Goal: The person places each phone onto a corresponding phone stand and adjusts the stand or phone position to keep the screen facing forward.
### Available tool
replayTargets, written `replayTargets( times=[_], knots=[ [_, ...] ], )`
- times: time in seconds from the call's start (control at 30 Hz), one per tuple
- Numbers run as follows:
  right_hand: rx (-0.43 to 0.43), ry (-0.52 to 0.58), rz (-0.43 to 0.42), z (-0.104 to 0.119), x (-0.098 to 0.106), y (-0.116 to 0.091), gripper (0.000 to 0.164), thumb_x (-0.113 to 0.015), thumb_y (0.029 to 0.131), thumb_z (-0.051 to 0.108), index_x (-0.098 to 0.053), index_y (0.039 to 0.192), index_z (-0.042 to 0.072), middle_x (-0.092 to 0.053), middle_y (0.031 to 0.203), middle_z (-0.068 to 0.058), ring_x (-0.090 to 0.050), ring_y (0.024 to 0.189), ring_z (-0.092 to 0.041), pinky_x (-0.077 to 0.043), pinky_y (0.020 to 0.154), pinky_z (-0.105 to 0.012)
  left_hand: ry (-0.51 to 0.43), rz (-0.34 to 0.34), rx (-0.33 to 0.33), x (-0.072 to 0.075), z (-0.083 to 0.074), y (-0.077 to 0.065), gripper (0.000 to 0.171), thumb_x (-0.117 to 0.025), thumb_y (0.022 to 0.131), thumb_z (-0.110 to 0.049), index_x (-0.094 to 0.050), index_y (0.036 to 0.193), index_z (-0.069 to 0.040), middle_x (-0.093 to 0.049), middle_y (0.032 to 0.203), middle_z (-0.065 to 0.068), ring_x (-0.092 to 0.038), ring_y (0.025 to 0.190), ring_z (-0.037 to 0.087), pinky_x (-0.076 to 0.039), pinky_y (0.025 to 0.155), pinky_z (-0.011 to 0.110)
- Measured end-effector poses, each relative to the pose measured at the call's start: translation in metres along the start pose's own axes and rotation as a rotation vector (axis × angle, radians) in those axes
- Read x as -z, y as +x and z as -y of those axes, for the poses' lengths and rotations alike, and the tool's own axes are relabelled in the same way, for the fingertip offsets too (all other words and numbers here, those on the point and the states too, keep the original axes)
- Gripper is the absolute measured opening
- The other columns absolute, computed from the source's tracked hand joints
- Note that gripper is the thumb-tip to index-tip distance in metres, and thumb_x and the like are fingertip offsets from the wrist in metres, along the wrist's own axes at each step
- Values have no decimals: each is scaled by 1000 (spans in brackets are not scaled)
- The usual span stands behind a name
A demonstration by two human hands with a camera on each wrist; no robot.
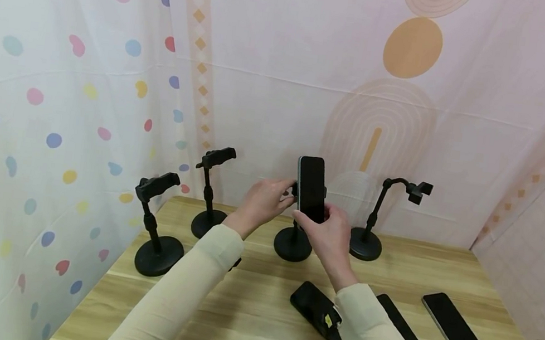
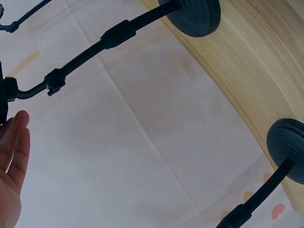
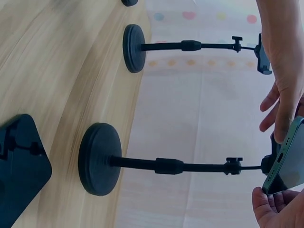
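A smartphone (image 1: pixel 311 188) with a dark screen and pale blue-green edge stands upright at the clamp of the middle phone stand (image 1: pixel 292 244). My right hand (image 1: pixel 328 235) holds the phone by its lower end, thumb at the left edge and fingers at the right. My left hand (image 1: pixel 266 200) pinches the left side of the stand's clamp (image 3: pixel 268 164) between thumb and forefinger. Its other fingers (image 2: pixel 19 142) stretch out loosely behind the clamp. Most of the clamp is hidden behind the phone.
Stands without phones are at front left (image 1: pixel 159 256), back left (image 1: pixel 208 223) and right (image 1: pixel 366 244). Phones lie on the wooden table (image 1: pixel 256 314): one glossy (image 1: pixel 314 309), one partly under my right sleeve (image 1: pixel 403 328), one farther right (image 1: pixel 456 328). Patterned curtains (image 1: pixel 269 113) enclose the table.
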State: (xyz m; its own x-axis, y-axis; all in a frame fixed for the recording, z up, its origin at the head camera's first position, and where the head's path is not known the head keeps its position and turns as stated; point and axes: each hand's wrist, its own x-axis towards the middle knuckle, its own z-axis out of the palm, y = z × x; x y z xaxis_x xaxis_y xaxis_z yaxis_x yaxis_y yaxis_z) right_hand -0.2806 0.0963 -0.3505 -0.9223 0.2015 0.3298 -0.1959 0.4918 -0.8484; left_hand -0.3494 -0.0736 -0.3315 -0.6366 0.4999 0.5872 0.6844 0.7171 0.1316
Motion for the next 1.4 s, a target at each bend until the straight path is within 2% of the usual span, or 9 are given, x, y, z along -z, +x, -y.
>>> replayTargets(
  times=[0.13,0.23,0.47,0.77,0.93,1.2,1.4],
  knots=[
    [-5,18,22,2,-1,0,48,-80,78,51,-68,102,11,-63,92,-7,-57,81,-23,-47,69,-38,14,-5,-13,-1,-1,1,15,-72,92,-12,-66,104,-7,-71,96,10,-70,87,21,-56,75,35],
    [-8,29,28,2,-2,0,48,-80,79,51,-68,103,11,-63,93,-7,-57,82,-23,-48,69,-38,14,-3,-7,-1,-2,1,12,-72,92,-11,-65,100,-7,-71,95,10,-70,87,22,-56,75,34],
    [-24,23,32,0,-4,1,47,-80,80,50,-68,103,10,-64,92,-7,-58,80,-24,-48,68,-38,5,-10,-17,-4,-2,0,15,-74,91,-11,-66,102,-7,-71,97,11,-70,87,22,-56,74,34],
    [-40,24,22,-4,-9,4,49,-79,80,49,-66,108,10,-65,94,-6,-60,82,-23,-50,70,-39,-7,-14,-25,-3,-1,-1,24,-74,91,-13,-67,112,-4,-73,101,13,-71,86,23,-57,75,35],
    [-34,13,-2,-5,-13,6,51,-79,79,51,-66,106,9,-63,93,-7,-59,81,-24,-49,68,-38,3,-31,-48,-5,0,-1,20,-74,91,-12,-67,108,-4,-73,98,13,-72,86,24,-57,74,35],
    [-20,9,-39,-5,-16,9,50,-79,79,51,-66,100,9,-64,90,-7,-59,77,-24,-48,66,-38,22,-27,-52,-5,0,0,24,-74,91,-12,-67,111,-1,-73,99,14,-72,86,25,-57,74,34],
    [-14,-9,-61,-4,-17,9,52,-80,78,51,-66,102,7,-62,96,-8,-58,82,-25,-47,69,-39,49,-49,-82,-4,0,-1,21,-75,90,-13,-67,104,0,-73,95,13,-71,80,24,-57,72,34]
  ],
)
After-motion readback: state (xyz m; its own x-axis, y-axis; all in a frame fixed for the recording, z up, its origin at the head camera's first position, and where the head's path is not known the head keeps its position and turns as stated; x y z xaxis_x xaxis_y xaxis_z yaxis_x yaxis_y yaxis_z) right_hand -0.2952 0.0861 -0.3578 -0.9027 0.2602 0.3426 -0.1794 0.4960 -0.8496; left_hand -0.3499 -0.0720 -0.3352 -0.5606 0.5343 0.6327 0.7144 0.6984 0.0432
